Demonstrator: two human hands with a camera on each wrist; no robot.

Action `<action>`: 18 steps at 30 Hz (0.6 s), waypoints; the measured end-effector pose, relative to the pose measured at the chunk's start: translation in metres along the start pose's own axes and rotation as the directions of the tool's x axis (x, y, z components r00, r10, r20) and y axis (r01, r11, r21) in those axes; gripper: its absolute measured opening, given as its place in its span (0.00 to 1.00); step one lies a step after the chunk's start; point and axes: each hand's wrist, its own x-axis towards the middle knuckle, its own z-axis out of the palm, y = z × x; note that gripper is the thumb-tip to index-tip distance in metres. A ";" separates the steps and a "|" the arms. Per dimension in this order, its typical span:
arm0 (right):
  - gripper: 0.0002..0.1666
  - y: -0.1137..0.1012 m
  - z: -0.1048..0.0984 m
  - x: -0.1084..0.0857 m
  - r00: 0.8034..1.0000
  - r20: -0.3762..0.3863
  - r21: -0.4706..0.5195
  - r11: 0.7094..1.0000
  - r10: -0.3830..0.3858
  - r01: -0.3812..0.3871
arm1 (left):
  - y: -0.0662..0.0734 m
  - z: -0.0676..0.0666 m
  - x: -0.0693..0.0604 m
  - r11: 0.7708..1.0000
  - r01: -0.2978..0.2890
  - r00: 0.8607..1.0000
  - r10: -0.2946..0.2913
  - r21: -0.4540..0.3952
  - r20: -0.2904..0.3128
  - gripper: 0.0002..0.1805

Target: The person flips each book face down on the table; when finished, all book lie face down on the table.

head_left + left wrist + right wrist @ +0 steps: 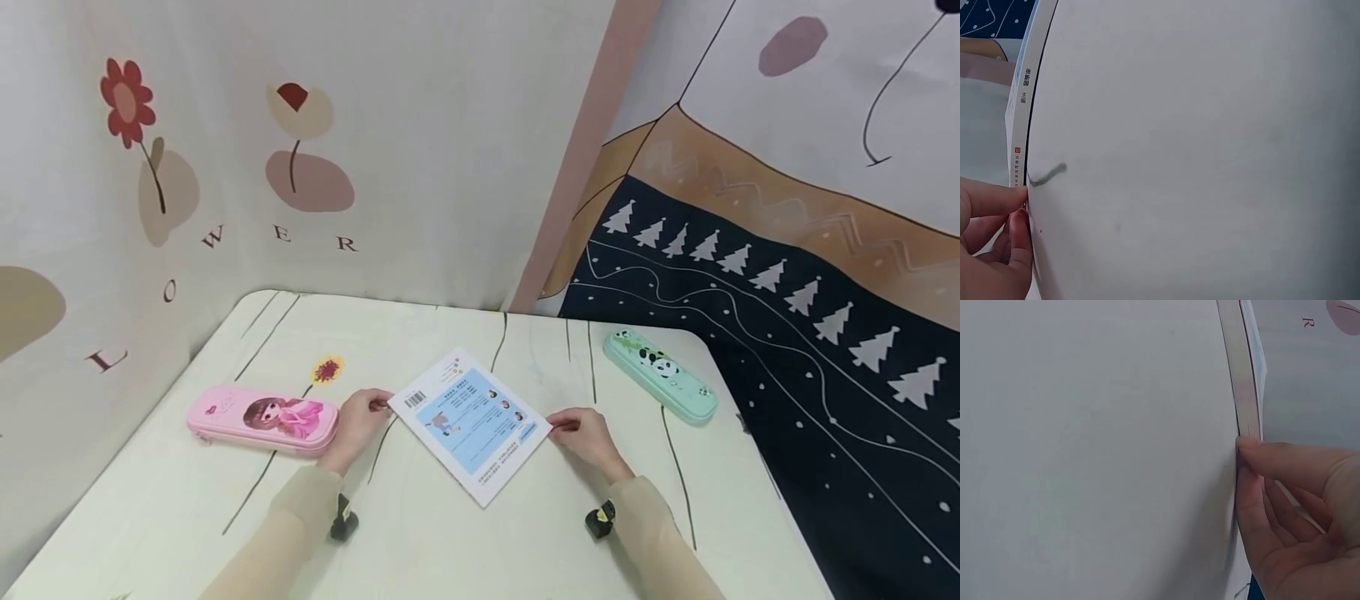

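A book (pixel 472 429) with a white and light-blue cover lies turned diagonally on the table, its barcode near the left corner. My left hand (pixel 357 429) pinches that left corner between thumb and fingers. In the left wrist view, the spine (pixel 1022 112) with small printed characters runs up from the fingertips. At the opposite corner, my right hand (pixel 588 437) pinches the book. The right wrist view shows its thumb and finger on the page-edge side (pixel 1244 394). Whether the book touches the tabletop is hard to tell.
A pink pencil case (pixel 262 421) with a doll picture lies at the left, beside my left wrist. A mint-green pencil case (pixel 660 375) with pandas sits at the back right of the white table (pixel 450 550). Patterned curtains (pixel 420 167) stand behind.
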 end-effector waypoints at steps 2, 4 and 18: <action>0.10 0.000 0.000 0.000 1.000 0.000 -0.003 1.000 -0.003 0.003 | 0.001 0.001 0.000 1.000 -0.005 1.000 0.005 0.002 -0.009 0.14; 0.10 0.000 0.001 -0.001 1.000 -0.005 -0.019 1.000 -0.008 0.008 | 0.003 0.002 0.000 1.000 -0.015 1.000 0.015 -0.003 -0.022 0.14; 0.10 -0.004 0.014 -0.044 0.994 -0.104 -0.065 0.998 -0.028 0.022 | 0.025 0.020 0.025 0.986 -0.121 0.987 0.132 0.118 -0.090 0.12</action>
